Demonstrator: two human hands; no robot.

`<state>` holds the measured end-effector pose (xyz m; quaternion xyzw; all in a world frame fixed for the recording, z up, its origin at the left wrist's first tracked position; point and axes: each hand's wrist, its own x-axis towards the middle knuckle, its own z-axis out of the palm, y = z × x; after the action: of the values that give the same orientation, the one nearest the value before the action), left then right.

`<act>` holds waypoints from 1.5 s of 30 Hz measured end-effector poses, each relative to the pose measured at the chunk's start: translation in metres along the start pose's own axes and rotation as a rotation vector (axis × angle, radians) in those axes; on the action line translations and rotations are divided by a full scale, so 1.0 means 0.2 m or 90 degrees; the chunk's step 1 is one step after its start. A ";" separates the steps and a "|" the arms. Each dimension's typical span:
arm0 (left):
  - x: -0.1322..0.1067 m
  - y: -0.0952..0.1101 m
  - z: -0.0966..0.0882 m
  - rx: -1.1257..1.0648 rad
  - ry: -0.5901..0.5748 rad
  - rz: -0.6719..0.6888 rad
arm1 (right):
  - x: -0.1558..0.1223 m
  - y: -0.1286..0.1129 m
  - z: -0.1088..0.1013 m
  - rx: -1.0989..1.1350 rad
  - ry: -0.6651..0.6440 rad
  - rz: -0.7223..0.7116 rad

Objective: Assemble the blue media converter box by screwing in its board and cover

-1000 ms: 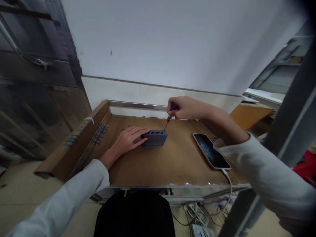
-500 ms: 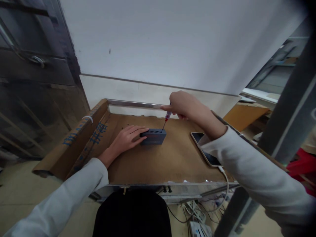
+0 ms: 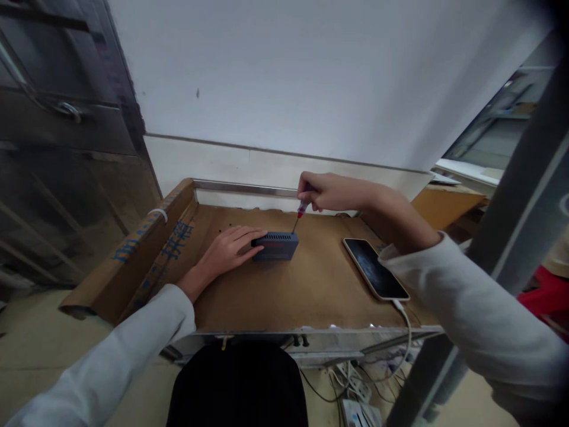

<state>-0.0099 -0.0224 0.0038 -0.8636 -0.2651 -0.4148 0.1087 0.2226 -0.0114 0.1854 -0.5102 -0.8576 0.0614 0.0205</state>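
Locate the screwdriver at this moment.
In the head view, the screwdriver is just right of centre, in the right hand, its tip at the upper right of the dark box.

Single head-worn view, facing forward and down, near the table [image 3: 320, 290]

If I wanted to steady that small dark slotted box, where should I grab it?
Probably by its left end, coming from the left, as the left hand does. The slotted box stands on edge with a narrow top, so it looks easy to pinch front to back. The screwdriver in the right hand meets the top's right end, best left free.
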 end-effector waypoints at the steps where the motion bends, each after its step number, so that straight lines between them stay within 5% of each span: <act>1: 0.00 0.00 0.00 0.001 0.001 0.000 | 0.01 0.00 0.00 -0.025 0.014 0.005; 7: 0.00 0.00 0.01 0.001 -0.005 -0.005 | 0.05 -0.05 0.01 -0.102 -0.002 0.032; 14: 0.00 0.00 0.00 -0.009 -0.001 -0.007 | 0.05 -0.09 0.05 -0.256 0.174 0.126; 25: 0.00 0.00 0.00 -0.021 -0.009 -0.019 | 0.01 -0.03 -0.02 -0.101 -0.044 0.076; 31: -0.01 0.00 0.01 -0.004 -0.008 -0.029 | 0.05 -0.12 -0.04 -0.199 -0.027 0.108; 36: -0.01 0.01 0.02 -0.083 -0.018 -0.083 | 0.02 -0.01 -0.02 -0.160 -0.025 0.152; 41: 0.00 0.02 0.03 -0.265 -0.031 -0.217 | -0.17 0.17 0.08 0.023 0.054 0.171; 45: 0.01 0.00 0.05 -0.432 -0.035 -0.336 | -0.30 0.27 0.33 0.311 0.325 0.178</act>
<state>-0.0029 -0.0173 -0.0011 -0.7636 -0.3283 -0.4689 -0.2987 0.2916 -0.0438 0.1138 -0.6011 -0.7072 0.1373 0.3459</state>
